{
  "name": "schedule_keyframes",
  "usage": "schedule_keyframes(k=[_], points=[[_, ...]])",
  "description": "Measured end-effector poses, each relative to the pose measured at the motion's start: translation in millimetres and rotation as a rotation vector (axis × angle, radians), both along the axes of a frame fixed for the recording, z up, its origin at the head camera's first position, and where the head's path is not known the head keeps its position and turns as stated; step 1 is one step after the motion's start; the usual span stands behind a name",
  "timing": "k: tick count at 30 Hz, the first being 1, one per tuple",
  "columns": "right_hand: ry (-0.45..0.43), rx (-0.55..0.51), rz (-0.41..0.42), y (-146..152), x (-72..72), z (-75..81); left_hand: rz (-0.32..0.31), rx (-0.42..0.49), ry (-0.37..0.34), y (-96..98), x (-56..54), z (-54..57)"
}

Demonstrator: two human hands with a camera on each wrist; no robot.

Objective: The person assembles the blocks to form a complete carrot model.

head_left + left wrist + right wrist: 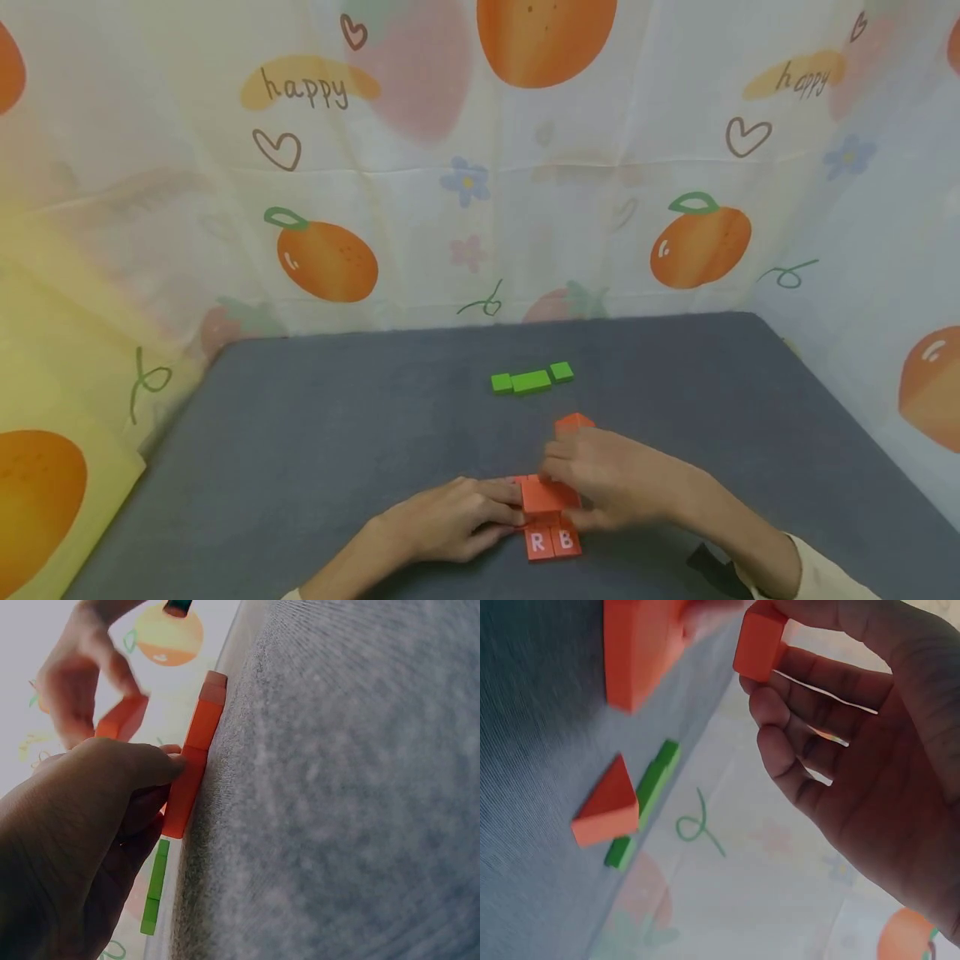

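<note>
My right hand [618, 479] pinches an orange rectangular block [759, 641] between thumb and fingertips, raised over a group of orange blocks on the table. Two orange blocks at the group's near side carry white letters, R [538, 546] and B [566, 543]. At the group's left edge, the thumb and curled fingers of my left hand [457, 517] hold an orange block [186, 791] low on the table. Just beyond the right hand lies an orange triangular block [611, 802], partly hidden by that hand in the head view.
A row of three green blocks [531, 382] lies farther back on the grey table [337, 433]. Behind the table hangs a pale curtain [420, 208] printed with oranges and hearts. A dark piece [711, 568] sits below the right wrist.
</note>
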State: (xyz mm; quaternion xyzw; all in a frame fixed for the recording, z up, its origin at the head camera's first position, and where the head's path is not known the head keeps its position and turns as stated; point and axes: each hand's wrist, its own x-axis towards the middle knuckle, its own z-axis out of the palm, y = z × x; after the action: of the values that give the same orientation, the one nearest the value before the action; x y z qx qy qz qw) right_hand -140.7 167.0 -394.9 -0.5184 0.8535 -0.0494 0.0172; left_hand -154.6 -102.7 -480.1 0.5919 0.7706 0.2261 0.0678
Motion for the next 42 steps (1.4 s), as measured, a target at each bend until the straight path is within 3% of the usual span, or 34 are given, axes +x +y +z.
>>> schedule_keyframes(k=[7,13,20,24,30,36,42], points=[[0.144,-0.008,0.115,1.3,36.1,-17.5,-0.009,0.005,-0.012,-0.6,-0.7,-1.4],[0.129,0.02,0.123,-1.3,50.9,-34.7,0.002,0.001,0.018,-0.6,-0.7,-0.8],[0.01,0.129,0.051,-4.8,52.1,-42.1,-0.004,0.008,0.012,0.5,-2.3,-1.5],[0.016,0.065,0.026,-6.0,52.1,-43.5,-0.004,-0.002,-0.011,-0.1,-2.0,-1.7],[-0.062,-0.012,0.012,-8.6,50.6,-46.9,-0.015,0.02,-0.007,-1.2,-0.9,-2.1],[-0.039,-0.034,-0.015,-9.8,47.8,-48.3,-0.024,0.045,0.024,-1.2,-0.7,-3.5],[-0.02,-0.018,-0.042,-9.8,46.6,-47.4,-0.014,0.028,-0.003,-1.6,-0.3,-3.6]])
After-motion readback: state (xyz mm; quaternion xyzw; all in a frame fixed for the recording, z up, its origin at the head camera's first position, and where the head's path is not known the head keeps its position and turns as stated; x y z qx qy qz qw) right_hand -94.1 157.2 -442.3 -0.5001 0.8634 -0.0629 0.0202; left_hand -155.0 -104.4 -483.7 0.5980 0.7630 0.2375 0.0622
